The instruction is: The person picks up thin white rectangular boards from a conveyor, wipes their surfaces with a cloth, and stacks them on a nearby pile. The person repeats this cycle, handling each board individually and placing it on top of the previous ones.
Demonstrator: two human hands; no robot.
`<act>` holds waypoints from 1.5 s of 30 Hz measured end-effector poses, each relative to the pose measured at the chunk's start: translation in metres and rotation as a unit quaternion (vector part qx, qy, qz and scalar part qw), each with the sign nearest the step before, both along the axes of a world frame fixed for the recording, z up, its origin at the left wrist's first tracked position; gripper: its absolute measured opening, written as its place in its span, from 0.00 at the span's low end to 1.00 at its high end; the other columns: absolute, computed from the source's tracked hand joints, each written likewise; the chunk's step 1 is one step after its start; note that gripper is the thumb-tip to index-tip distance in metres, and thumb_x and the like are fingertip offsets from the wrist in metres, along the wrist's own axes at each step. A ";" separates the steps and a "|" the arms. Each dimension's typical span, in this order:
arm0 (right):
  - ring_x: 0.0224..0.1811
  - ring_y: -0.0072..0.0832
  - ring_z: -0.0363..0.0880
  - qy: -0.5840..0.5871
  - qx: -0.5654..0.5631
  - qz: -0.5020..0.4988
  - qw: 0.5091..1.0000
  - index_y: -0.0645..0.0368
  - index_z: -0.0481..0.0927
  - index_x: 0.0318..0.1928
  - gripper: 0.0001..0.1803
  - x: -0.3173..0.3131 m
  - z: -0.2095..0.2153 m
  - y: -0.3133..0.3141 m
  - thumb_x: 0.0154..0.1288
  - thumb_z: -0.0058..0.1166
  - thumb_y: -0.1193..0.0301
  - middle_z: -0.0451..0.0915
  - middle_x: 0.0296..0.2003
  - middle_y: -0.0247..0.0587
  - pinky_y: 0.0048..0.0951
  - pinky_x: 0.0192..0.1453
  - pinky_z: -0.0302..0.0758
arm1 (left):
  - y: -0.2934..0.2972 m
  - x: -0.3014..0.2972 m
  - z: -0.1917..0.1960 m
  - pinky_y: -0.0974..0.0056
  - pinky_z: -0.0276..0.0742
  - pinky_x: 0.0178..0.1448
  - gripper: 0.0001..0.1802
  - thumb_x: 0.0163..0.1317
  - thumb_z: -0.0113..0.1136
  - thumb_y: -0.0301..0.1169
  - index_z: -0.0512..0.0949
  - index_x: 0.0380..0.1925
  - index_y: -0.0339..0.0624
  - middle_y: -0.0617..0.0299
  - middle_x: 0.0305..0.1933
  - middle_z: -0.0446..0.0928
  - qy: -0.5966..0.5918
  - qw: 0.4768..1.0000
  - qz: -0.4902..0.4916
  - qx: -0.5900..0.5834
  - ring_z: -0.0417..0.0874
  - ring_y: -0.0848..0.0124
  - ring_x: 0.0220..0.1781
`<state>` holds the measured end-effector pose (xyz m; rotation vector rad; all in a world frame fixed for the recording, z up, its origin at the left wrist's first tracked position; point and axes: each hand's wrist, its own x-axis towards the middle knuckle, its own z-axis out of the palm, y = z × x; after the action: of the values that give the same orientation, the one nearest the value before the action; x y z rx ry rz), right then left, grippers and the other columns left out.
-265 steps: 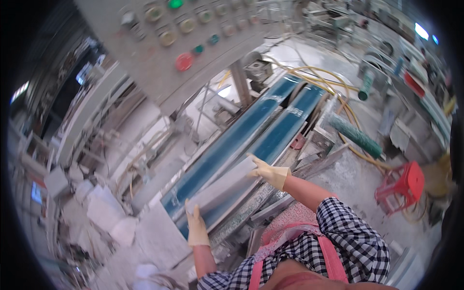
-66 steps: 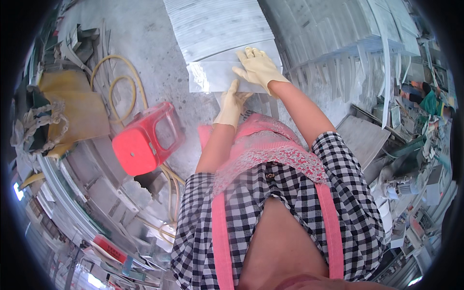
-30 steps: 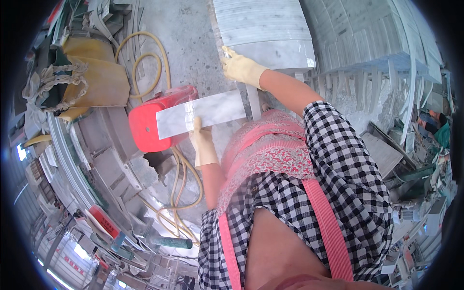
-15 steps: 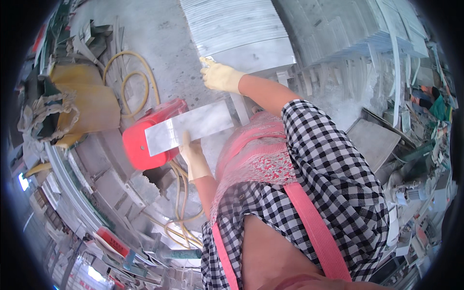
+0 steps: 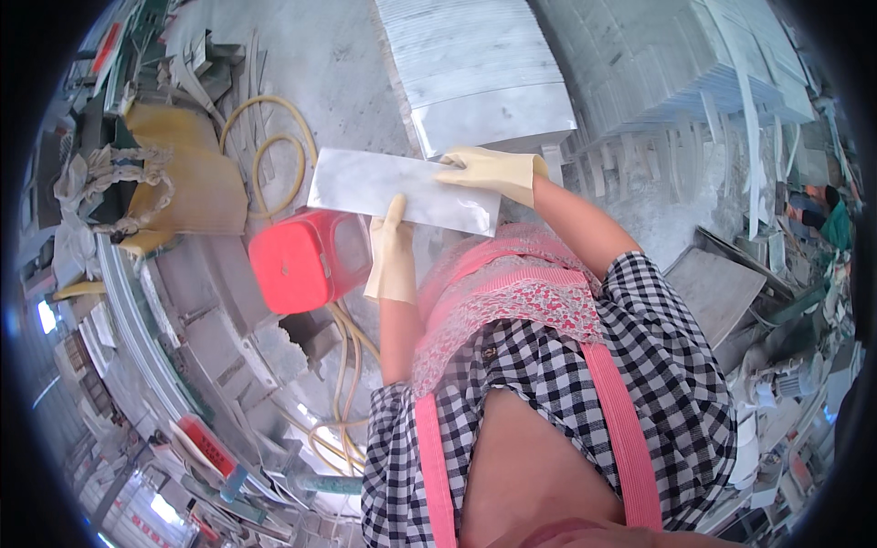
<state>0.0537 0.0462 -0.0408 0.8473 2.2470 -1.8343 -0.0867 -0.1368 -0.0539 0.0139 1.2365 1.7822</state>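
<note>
The gloved left hand [image 5: 391, 260] pinches the slab [image 5: 365, 187] at its near edge, thumb on top, other fingers hidden beneath. The gloved right hand [image 5: 501, 173] touches its far edge, fingers bent; whether they pinch, I cannot tell. Just beyond the right fingers is a stack [image 5: 489, 64] of similar slabs, with another stack [image 5: 639, 68] to their right. Left of the left fingers stands a red stool [image 5: 288, 265], then a yellow sheet [image 5: 206, 169]; farther off, toward the body, a red panel [image 5: 206, 445] bears dark marks, too small to read.
</note>
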 end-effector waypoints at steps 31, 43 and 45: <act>0.12 0.17 0.65 -0.026 -0.434 -0.464 0.772 0.65 0.78 0.42 0.21 0.261 -0.074 0.026 0.75 0.45 0.57 0.69 0.16 0.23 0.22 0.15 0.59 | 0.119 -0.021 -0.043 0.67 0.75 0.45 0.22 0.71 0.56 0.43 0.78 0.51 0.32 0.59 0.39 0.76 0.203 0.923 -0.218 -0.243 0.77 0.71 0.42; 0.12 0.19 0.61 -0.032 -0.450 -0.422 0.786 0.69 0.77 0.39 0.44 0.233 -0.091 0.022 0.71 0.40 0.32 0.65 0.16 0.27 0.24 0.15 0.59 | 0.117 -0.015 -0.037 0.68 0.60 0.27 0.18 0.72 0.52 0.43 0.79 0.39 0.37 0.71 0.23 0.66 0.254 0.903 -0.189 -0.290 0.63 0.77 0.22; 0.11 0.19 0.61 -0.048 -0.450 -0.425 0.784 0.69 0.77 0.39 0.45 0.232 -0.089 0.022 0.70 0.40 0.31 0.65 0.16 0.27 0.24 0.15 0.59 | 0.116 -0.015 -0.028 0.68 0.60 0.32 0.17 0.73 0.50 0.41 0.76 0.33 0.38 0.69 0.26 0.67 0.252 0.893 -0.220 -0.300 0.64 0.78 0.27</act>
<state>0.2854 0.0681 -0.1301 1.7415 0.6065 -2.6628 -0.1022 -0.0209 -0.0820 0.3933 1.9383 0.9711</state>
